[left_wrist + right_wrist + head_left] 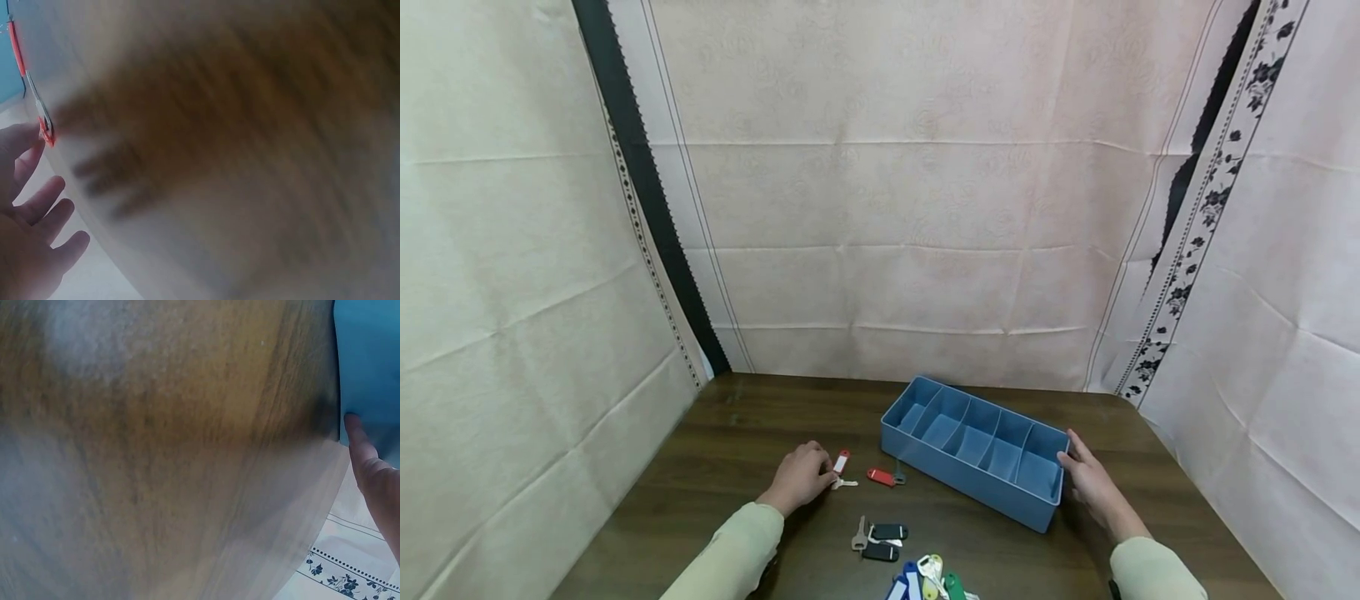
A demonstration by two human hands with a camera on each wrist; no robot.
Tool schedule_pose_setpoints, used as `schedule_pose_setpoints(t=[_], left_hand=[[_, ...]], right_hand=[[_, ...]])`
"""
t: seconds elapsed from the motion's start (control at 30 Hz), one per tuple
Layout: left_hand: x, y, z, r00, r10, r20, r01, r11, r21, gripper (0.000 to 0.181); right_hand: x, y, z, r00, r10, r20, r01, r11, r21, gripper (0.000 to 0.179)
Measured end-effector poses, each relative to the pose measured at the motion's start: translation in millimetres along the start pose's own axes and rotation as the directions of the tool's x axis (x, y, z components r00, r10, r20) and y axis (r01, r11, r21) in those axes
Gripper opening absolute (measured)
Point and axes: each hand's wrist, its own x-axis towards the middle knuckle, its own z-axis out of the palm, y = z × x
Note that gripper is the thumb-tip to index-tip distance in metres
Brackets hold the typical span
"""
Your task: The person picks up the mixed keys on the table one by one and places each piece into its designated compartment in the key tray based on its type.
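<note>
My left hand [805, 477] is low over the table on the left, its thumb and forefinger pinching a key with a red-edged tag [842, 462]. In the left wrist view, these fingertips meet at the red tag [47, 132] while the other fingers stay apart from it. Just right of it lies another key with a red tag [881, 477]. With my right hand [1097, 487] I hold the right end of a blue compartment box [962, 481], thumb at the rim. A straight finger [362, 450] lies along the box's outer wall in the right wrist view.
Nearer to me, black key tags [880, 552] lie with keys. At the front edge of the view is a cluster of blue, yellow and green key tags [912, 577]. Pale patterned cloth [887, 208] hangs behind and beside the brown table [760, 417].
</note>
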Motion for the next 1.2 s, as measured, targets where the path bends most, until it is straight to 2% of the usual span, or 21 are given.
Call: schedule_pose_setpoints(t=[0.13, 0.3, 0.47, 0.67, 0.9, 1.2], left_hand=[[0.2, -1.8, 0.4, 0.998, 0.023, -0.054, -0.024, 1.000, -0.011, 0.021], [3.3, -3.6, -2.2, 0.993, -0.001, -0.115, -0.007, 0.997, -0.071, 0.015], [8.0, -2.5, -9.1, 0.988, -0.038, -0.150, 0.015, 0.988, -0.152, 0.012], [11.1, 1.9, -18.1, 0.978, -0.039, -0.204, 0.003, 0.985, -0.174, 0.009], [16.4, 5.2, -22.8, 0.971, -0.072, -0.228, 0.024, 0.978, -0.206, 0.008], [28.4, 16.2, -26.6, 0.960, -0.077, -0.268, 0.002, 0.963, -0.270, 0.007]], right_hand=[[-0.7, 0, 1, 1.000, 0.006, -0.011, -0.005, 1.000, 0.004, 0.068], [-1.4, 0, 2, 1.000, 0.002, -0.016, -0.001, 1.000, 0.012, 0.068], [-1.8, 1, 2, 1.000, -0.002, -0.014, 0.002, 1.000, 0.028, 0.068], [-2.2, 3, 3, 1.000, -0.002, -0.017, 0.003, 0.999, 0.054, 0.068], [-2.8, 4, 4, 1.000, -0.013, -0.010, 0.014, 0.998, 0.053, 0.068], [-3.8, 5, 2, 1.000, -0.013, -0.004, 0.013, 0.997, 0.075, 0.069]])
